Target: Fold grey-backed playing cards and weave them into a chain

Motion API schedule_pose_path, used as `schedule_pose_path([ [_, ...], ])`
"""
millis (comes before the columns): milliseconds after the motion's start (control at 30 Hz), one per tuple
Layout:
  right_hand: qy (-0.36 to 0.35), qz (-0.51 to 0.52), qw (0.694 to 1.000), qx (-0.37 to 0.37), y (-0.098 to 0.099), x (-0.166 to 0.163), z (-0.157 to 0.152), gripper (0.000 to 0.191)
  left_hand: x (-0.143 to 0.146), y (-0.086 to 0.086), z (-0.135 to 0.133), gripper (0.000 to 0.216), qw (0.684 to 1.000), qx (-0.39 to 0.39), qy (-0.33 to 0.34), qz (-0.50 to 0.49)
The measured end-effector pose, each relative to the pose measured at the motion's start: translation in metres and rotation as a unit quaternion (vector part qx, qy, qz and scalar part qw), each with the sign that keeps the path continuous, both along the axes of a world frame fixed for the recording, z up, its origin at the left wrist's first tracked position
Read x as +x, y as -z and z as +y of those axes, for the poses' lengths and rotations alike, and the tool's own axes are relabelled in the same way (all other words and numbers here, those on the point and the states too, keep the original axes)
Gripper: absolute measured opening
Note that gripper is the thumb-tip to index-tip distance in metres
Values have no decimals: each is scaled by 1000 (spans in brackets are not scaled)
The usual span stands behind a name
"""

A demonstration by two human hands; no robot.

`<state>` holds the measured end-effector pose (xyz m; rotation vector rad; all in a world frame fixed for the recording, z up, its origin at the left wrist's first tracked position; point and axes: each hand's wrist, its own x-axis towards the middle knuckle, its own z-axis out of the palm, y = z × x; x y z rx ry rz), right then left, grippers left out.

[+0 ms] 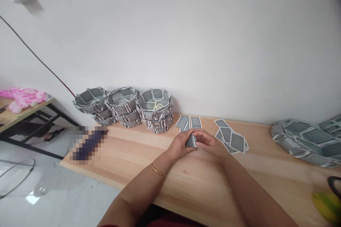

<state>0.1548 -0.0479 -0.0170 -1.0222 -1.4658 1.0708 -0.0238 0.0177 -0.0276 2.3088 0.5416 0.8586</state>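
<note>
Over the wooden table, my left hand (179, 146) grips a grey-backed playing card (190, 142) between thumb and fingers. My right hand (210, 143) is closed against the card's right side, its fingers curled; its fingertips are partly hidden. Whether there is one card or a thin stack cannot be made out. Just behind my hands lie several loose playing cards (195, 122), face down. To the right of my right hand is another spread of cards (226, 134), overlapping one another.
Three stacks of bowls folded from cards, the left (92, 103), middle (124, 108) and right (156, 110), stand along the wall. A larger folded-card bowl (298, 142) sits at right, near a yellow-and-black object (326, 202). Pink items (26, 97) lie on another table.
</note>
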Motion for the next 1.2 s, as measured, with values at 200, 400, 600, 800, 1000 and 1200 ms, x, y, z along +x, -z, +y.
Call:
schedule_pose_path([
  [200,67,20,994,-79,1,-3,1,28,2,-5,-3,80,999,27,11,34],
  [400,107,17,990,-95,-3,-6,1,28,2,-5,-2,72,998,55,26,13],
  [600,111,15,987,-115,-9,-10,1,31,3,-5,-3,71,996,78,27,22],
  [800,114,6,986,-120,-8,-10,2,33,4,-8,-6,71,993,102,20,47],
  [1000,135,16,983,-126,-5,-10,4,28,4,-1,-6,75,992,115,1,55],
  [1200,121,27,984,-124,-7,-10,5,22,5,4,-4,74,991,129,4,41],
])
